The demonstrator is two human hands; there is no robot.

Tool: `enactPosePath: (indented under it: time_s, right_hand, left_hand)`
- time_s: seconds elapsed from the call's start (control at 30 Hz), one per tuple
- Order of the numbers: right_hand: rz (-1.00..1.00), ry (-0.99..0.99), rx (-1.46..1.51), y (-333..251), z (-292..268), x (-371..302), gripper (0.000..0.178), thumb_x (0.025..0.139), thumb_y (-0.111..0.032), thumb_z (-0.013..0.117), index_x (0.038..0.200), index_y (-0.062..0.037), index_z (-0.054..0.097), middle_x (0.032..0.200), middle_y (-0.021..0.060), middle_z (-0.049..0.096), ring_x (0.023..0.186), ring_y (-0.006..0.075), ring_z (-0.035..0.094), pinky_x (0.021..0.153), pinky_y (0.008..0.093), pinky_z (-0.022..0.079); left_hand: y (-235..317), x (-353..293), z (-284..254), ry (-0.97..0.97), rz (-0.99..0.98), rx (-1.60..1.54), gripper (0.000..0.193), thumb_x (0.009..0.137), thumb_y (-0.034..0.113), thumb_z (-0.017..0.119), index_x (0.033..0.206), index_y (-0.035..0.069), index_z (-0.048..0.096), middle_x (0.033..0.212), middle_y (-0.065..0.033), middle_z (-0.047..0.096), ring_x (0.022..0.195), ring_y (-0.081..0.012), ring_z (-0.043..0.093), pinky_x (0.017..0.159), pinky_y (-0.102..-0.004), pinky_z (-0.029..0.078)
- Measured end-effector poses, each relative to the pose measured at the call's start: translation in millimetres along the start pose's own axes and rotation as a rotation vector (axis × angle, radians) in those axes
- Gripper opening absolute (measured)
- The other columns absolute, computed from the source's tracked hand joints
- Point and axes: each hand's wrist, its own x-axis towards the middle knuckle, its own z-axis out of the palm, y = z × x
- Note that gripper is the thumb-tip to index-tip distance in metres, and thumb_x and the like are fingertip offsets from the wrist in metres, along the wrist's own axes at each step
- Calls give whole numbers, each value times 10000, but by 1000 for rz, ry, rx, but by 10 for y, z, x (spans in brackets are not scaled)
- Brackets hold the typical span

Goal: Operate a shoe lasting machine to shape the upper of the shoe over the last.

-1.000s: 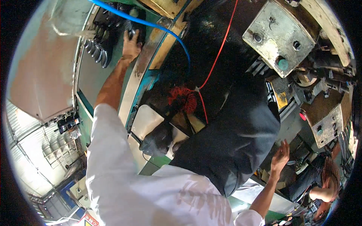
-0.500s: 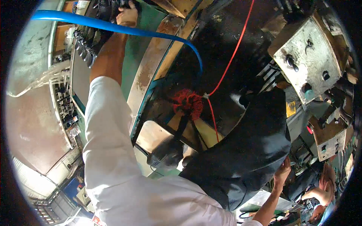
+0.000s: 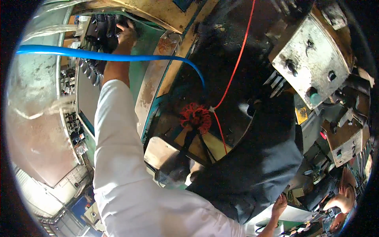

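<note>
My left arm in a white sleeve reaches to the upper left. There my left hand (image 3: 125, 36), its fingers spread, lies at the edge of a row of black shoe-like pieces (image 3: 103, 29). Several of these have shiny rounded ends. A blue hose (image 3: 98, 55) crosses in front of my left wrist. My right hand (image 3: 280, 204) is low at the right, beside the dark cloth (image 3: 252, 166) over my legs. Its fingers are curled together, and what they hold, if anything, is hidden.
A red cord (image 3: 241, 59) runs down past a red coiled bundle (image 3: 195, 117). To the right stands a worn metal control box (image 3: 312, 59) with knobs, with a smaller box (image 3: 349, 146) below. Another person (image 3: 339, 201) is at the lower right. A wooden-edged bench (image 3: 158, 71) stands left of centre.
My left hand has come down slightly from the top edge, and its fingers have spread from around a black piece. My right hand has moved down and left. The view has shifted a little.
</note>
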Motion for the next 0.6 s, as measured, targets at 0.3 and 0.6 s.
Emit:
enactPosePath:
  time_s: [0.3,0.6]
  right_hand:
    - [-215,6,202,-794,411,769,321,1112,-183,601,1328,26,712,1189,222,766,1084,315,763,918,419,593]
    - [-577,178,187,-1648,166,939,363,1116,-164,592,1422,18,664,1418,244,680,1311,418,660,1115,477,519]
  left_hand:
    - [-140,-1536,740,211,-286,-764,778,953,106,644,1683,112,377,1714,-270,387,1487,-452,526,1237,-511,443]
    - [600,-3582,-1598,456,-85,-1810,161,883,76,650,993,77,768,1068,-151,785,865,-325,770,778,-450,598]
